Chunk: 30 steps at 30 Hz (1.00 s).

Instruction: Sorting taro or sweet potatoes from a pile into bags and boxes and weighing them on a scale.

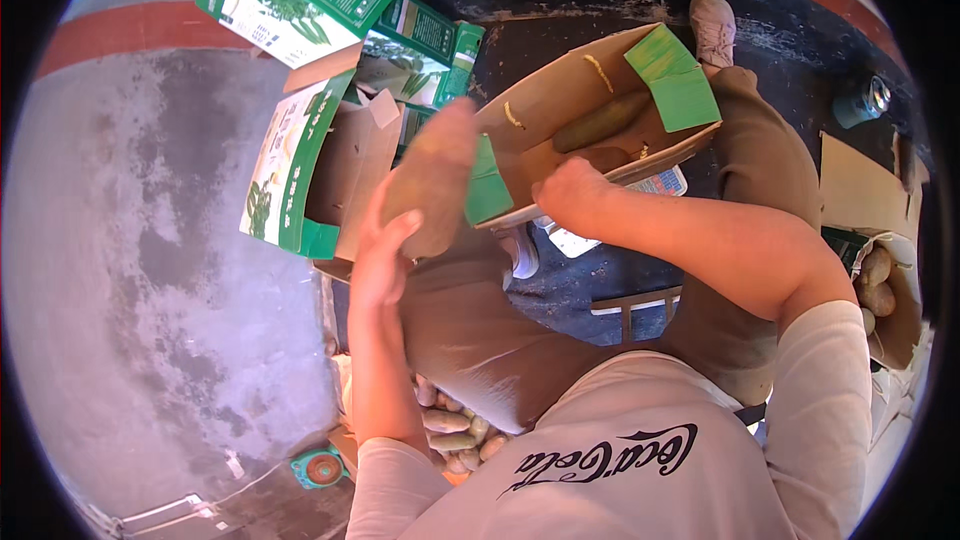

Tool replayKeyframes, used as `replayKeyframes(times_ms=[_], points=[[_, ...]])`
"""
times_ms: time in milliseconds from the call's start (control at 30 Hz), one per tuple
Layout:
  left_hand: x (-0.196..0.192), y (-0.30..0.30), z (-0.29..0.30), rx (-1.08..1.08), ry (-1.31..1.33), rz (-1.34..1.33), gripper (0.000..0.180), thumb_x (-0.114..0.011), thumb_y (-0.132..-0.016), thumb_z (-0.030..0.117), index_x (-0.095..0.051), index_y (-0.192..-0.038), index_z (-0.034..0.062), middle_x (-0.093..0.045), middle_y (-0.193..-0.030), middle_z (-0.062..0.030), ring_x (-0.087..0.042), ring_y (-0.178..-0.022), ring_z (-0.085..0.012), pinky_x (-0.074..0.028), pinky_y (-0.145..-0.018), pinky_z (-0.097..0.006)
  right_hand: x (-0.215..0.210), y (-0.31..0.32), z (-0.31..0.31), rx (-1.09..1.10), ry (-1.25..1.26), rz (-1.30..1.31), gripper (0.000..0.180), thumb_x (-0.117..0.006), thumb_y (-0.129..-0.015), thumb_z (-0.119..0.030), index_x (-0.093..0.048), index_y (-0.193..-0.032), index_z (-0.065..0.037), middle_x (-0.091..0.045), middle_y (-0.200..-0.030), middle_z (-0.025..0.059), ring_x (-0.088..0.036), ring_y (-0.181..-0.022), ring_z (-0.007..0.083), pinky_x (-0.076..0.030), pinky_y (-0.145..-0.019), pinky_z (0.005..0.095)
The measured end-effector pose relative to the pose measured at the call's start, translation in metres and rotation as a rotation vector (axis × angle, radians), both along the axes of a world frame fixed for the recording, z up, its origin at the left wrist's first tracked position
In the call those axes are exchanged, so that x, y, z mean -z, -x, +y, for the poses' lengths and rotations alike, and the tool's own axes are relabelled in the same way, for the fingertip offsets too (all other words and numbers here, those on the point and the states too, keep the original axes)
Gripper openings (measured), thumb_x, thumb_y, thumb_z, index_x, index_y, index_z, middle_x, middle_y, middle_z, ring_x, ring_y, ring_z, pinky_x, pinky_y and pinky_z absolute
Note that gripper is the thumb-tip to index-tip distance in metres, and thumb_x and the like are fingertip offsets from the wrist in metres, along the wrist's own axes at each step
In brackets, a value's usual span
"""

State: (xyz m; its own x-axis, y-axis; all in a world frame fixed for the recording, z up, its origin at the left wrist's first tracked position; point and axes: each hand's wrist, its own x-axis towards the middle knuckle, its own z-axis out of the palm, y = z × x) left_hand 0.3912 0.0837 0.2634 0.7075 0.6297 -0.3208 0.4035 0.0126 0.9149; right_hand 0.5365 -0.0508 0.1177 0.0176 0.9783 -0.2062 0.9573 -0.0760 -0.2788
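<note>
A large, long brownish tuber (435,180), smeared by motion, is held upright in my left hand (385,250), left of an open cardboard box (555,90). My right hand (572,188) is closed at the near wall of this box, its fingertips hidden, so what they hold cannot be made out. Inside the box lies a long greenish-brown tuber (602,122). A second brown tuber (605,156) shows partly beside my right hand. Green end flaps (675,80) stand folded outward, and yellow rope loops (598,72) hang from the far wall.
Under the box is a white scale (660,183) with a keypad. Several green-and-white cartons (310,0) are stacked at the far left, one lying open (345,155). Loose tubers (455,430) lie near my left thigh. A carton of tubers (895,325) stands right; a blue container (860,105) sits beyond.
</note>
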Motion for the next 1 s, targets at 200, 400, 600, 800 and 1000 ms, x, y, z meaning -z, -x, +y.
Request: replayKeyframes(times_ms=[200, 400, 600, 800, 1000], points=[[0.044, -0.085, -0.012, 0.307, -0.009, 0.239, 0.062, -0.069, -0.069, 0.02, -0.045, -0.124, 0.0017, -0.052, -0.117, -0.0126, -0.05, -0.107, -0.0198, -0.038, -0.092, -0.031, 0.011, 0.002, 0.0, -0.004, -0.078, -0.012, 0.022, -0.061, -0.074, -0.015, -0.067, -0.094, -0.009, -0.067, -0.095, 0.0075, -0.065, -0.089, 0.0218, -0.051, -0.067, 0.0334], [0.085, -0.109, -0.012, 0.489, -0.144, 0.087, 0.068, -0.071, -0.072, 0.017, -0.039, -0.13, 0.0036, -0.047, -0.123, -0.0162, -0.047, -0.113, -0.0212, -0.038, -0.094, -0.032, -0.004, -0.001, -0.001, 0.023, 0.052, 0.074, 0.024, -0.063, -0.074, -0.015, -0.065, -0.096, -0.008, -0.066, -0.097, 0.0083, -0.065, -0.088, 0.0218, -0.051, -0.068, 0.0333], [0.049, -0.087, -0.004, 0.489, -0.316, 0.087, 0.058, -0.063, -0.079, 0.012, -0.039, -0.131, 0.005, -0.041, -0.133, -0.0127, -0.04, -0.122, -0.0236, -0.031, -0.102, -0.036, -0.01, -0.003, 0.0, -0.008, 0.039, 0.066, 0.02, -0.06, -0.075, -0.012, -0.063, -0.093, -0.006, -0.067, -0.09, 0.0092, -0.065, -0.085, 0.0225, -0.051, -0.065, 0.0335], [-0.017, -0.012, 0.003, 0.004, -0.521, -0.097, 0.037, -0.053, -0.082, 0.003, -0.053, -0.118, 0.0012, -0.054, -0.121, -0.0091, -0.049, -0.112, -0.0178, -0.034, -0.098, -0.032, -0.006, -0.008, -0.004, 0.031, 0.001, 0.126, 0.019, -0.059, -0.074, -0.011, -0.057, -0.092, -0.004, -0.066, -0.086, 0.0123, -0.065, -0.081, 0.0246, -0.051, -0.065, 0.035], [0.049, 0.137, 0.062, -0.516, -0.538, -0.04, 0.02, -0.053, -0.086, 0.006, -0.06, -0.104, -0.0002, -0.06, -0.104, -0.008, -0.055, -0.096, -0.0158, -0.041, -0.088, -0.029, 0.003, -0.011, 0.0, 0.041, -0.037, 0.111, 0.014, -0.058, -0.075, -0.009, -0.06, -0.088, -0.005, -0.066, -0.085, 0.0133, -0.065, -0.082, 0.026, -0.051, -0.068, 0.0359]])
